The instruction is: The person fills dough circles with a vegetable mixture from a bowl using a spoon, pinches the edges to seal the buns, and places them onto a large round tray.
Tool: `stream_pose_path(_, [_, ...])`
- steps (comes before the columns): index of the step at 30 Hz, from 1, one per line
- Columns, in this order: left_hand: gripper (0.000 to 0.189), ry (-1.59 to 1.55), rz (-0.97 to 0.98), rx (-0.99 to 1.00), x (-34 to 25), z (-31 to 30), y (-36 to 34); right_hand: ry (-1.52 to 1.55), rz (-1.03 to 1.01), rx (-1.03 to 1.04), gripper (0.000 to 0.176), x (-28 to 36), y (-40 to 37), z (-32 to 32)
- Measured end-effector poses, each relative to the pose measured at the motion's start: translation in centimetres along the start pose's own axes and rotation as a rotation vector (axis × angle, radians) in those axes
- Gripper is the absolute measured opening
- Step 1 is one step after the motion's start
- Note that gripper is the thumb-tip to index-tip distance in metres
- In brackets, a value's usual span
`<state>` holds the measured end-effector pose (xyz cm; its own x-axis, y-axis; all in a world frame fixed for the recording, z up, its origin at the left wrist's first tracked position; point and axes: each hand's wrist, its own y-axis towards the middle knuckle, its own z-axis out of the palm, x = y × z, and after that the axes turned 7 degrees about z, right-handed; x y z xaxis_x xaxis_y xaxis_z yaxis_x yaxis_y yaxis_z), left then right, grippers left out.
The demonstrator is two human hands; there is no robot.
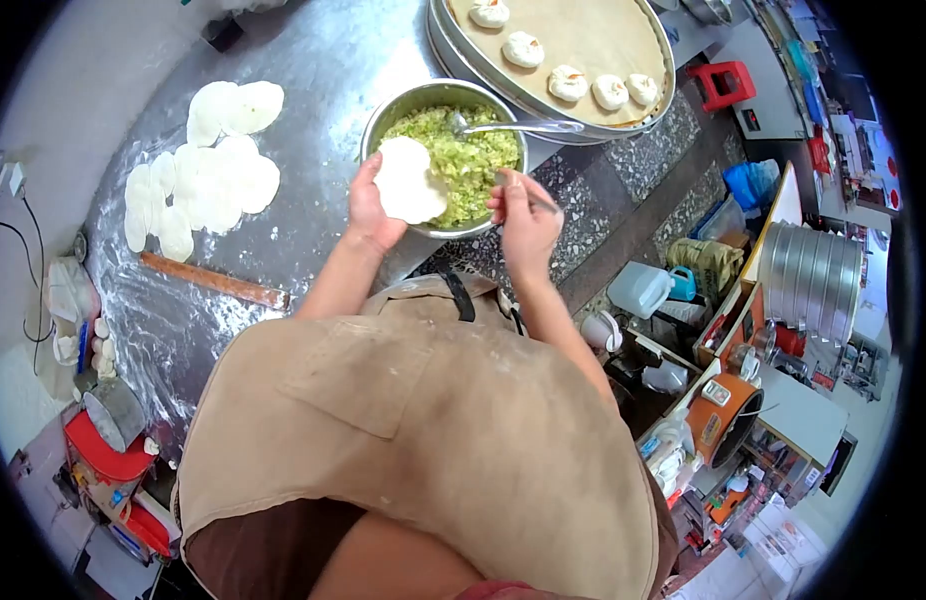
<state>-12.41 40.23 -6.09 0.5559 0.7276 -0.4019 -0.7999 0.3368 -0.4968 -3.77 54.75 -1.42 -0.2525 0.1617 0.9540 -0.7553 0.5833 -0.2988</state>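
Observation:
A flat round dough wrapper [408,180] lies across my left hand [368,205], over the left rim of a metal bowl [371,125]. Chopped green filling [473,165] fills much of this bowl, and a metal spoon [528,127] rests in it with its handle over the right rim. At the bowl's lower right edge, my right hand [528,215] is closed around a thin utensil [543,203]; its working end is hard to make out. Overlapping dough wrappers [208,180] are spread on the floured metal table [313,110] at the left.
A round steamer tray [593,30] at the top right holds several filled buns [523,50]. A wooden rolling pin [215,280] lies below the wrappers. Beyond the table's right edge are a red stool [723,85], a white jug [640,290] and stacked metal rings [808,280].

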Motion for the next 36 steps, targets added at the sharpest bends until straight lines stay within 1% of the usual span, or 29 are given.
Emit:
stream_pose_path(1, [0.044,0.0,0.0,0.004,0.4,0.8,-0.1,-0.02,-0.152,-0.053,0.02,0.0,-0.5,0.6])
stream_pose_path(2, [0.044,-0.05,-0.024,0.062,0.8,1.6,-0.3,-0.275,-0.488,-0.07,0.018,-1.8,-0.3,0.4])
stream_pose_path(3, [0.044,-0.1,-0.047,0.119,1.1,2.2,-0.4,-0.487,-0.778,-0.086,0.022,-2.1,-0.4,0.6])
stream_pose_path(5, [0.047,-0.117,-0.045,0.098,1.4,3.2,0.3,-0.568,-1.034,0.003,0.03,-4.2,-0.5,1.1])
stream_pose_path(6, [0.049,-0.112,-0.006,0.039,1.6,3.5,0.7,-0.568,-1.034,0.006,0.03,-4.5,-0.3,1.1])
stream_pose_path(7, [0.05,-0.108,0.034,-0.022,1.6,3.6,0.9,-0.642,-1.106,0.024,0.032,-4.8,-0.1,1.2])
stream_pose_path(8, [0.053,-0.085,0.03,-0.042,1.6,3.5,1.1,-0.718,-1.177,0.042,0.034,-5.0,0.0,1.1])
stream_pose_path(9, [0.053,-0.088,0.031,-0.046,1.5,3.4,1.2,-0.718,-1.176,0.046,0.034,-4.4,-0.2,1.0])
stream_pose_path(11, [0.053,-0.114,-0.004,-0.116,1.0,3.0,1.1,-0.723,-1.141,0.013,0.034,-2.5,-0.7,0.5])
stream_pose_path(13, [0.054,-0.112,0.022,-0.068,-0.3,2.3,0.8,-0.73,-1.04,-0.081,0.031,-3.0,0.4,-0.2])
stream_pose_path(15, [0.054,-0.057,0.085,-0.133,-1.7,1.9,0.3,-0.869,-0.937,-0.085,0.025,-4.0,2.0,-0.5])
stream_pose_path(16, [0.053,-0.069,0.111,-0.118,-2.2,1.2,0.4,-0.937,-0.874,-0.047,0.018,-4.7,2.4,-0.4])
stream_pose_path(17, [0.053,-0.067,0.107,-0.121,-2.7,0.6,0.3,-0.939,-0.869,-0.048,0.018,-5.9,2.5,-0.3])
stream_pose_path(19, [0.054,-0.053,0.181,-0.133,-3.6,0.0,0.0,-0.852,-0.749,0.111,0.016,-7.2,2.5,0.9])
stream_pose_path(20, [0.054,-0.065,0.198,-0.134,-3.9,-0.6,0.0,-0.833,-0.694,0.139,0.014,-7.6,2.4,1.0])
stream_pose_path(21, [0.054,-0.064,0.196,-0.137,-4.1,-0.5,-0.4,-0.834,-0.69,0.14,0.014,-7.6,2.3,1.2])
stream_pose_path(23, [0.054,-0.038,0.204,-0.158,-4.7,0.0,-1.3,-0.671,-0.437,0.102,0.018,-7.6,2.4,1.5])
stream_pose_path(24, [0.054,-0.039,0.208,-0.161,-4.9,-0.1,-1.5,-0.563,-0.204,0.087,0.023,-7.4,2.7,1.4])
stream_pose_path(25, [0.053,-0.056,0.204,-0.157,-5.0,-0.1,-1.7,-0.505,0.034,0.062,0.025,-6.2,2.8,1.3])
stream_pose_path(28, [0.053,-0.074,0.182,-0.144,-5.1,-0.4,-1.9,-0.27,0.214,0.006,0.023,-6.3,3.8,0.4])
stream_pose_path(29, [0.054,-0.074,0.163,-0.136,-5.0,-0.6,-1.8,-0.269,0.212,0.004,0.023,-6.1,3.9,0.1])
stream_pose_path(31, [0.054,-0.086,0.14,-0.125,-4.4,-0.8,-1.4,-0.07,0.289,0.001,0.021,-5.1,3.8,-0.2])
stream_pose_path(33, [0.054,-0.098,0.124,-0.115,-3.7,-0.7,-1.1,-0.106,0.272,-0.021,0.021,-3.5,3.2,-0.3])
stream_pose_path(35, [0.054,-0.085,0.075,-0.109,-2.5,-0.1,-0.8,0.049,0.213,-0.066,0.021,-1.8,2.1,-0.1])
stream_pose_path(36, [0.054,-0.081,0.062,-0.106,-1.8,0.3,-0.7,0.025,0.118,-0.059,0.023,-1.1,1.4,0.2])
